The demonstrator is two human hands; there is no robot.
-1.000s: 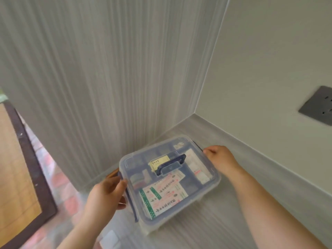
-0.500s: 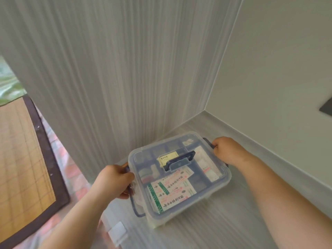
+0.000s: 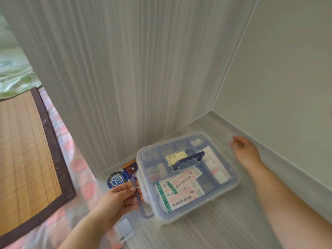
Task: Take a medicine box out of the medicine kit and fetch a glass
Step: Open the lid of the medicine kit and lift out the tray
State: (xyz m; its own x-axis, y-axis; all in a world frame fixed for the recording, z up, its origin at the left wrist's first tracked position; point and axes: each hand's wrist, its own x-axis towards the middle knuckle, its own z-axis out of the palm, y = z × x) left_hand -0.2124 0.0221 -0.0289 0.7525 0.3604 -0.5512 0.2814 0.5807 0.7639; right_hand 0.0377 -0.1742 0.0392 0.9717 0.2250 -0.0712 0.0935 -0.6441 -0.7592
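A clear plastic medicine kit [image 3: 231, 184] with a dark blue carry handle [image 3: 188, 159] sits on a grey wood-grain shelf in a corner, its lid on. Through the lid I see white and green medicine boxes [image 3: 179, 189] and a small yellow box [image 3: 176, 156]. My left hand [image 3: 116, 198] pinches the blue side latch [image 3: 139, 196] on the kit's left end, swung outward. My right hand [image 3: 246, 151] hovers off the kit's far right side, fingers loose, holding nothing. No glass is in view.
Wood-grain wall panels stand behind the kit and a plain wall [image 3: 278, 78] on the right. A round blue badge [image 3: 116, 180] and a brown item lie left of the kit. A white adhesive hook [image 3: 124, 230] sits at the shelf's front edge. A bamboo mat [image 3: 23, 150] lies at left.
My right hand has let go of the kit's right end and drawn away toward the wall. My left hand has pulled the left latch outward. The view has shifted left.
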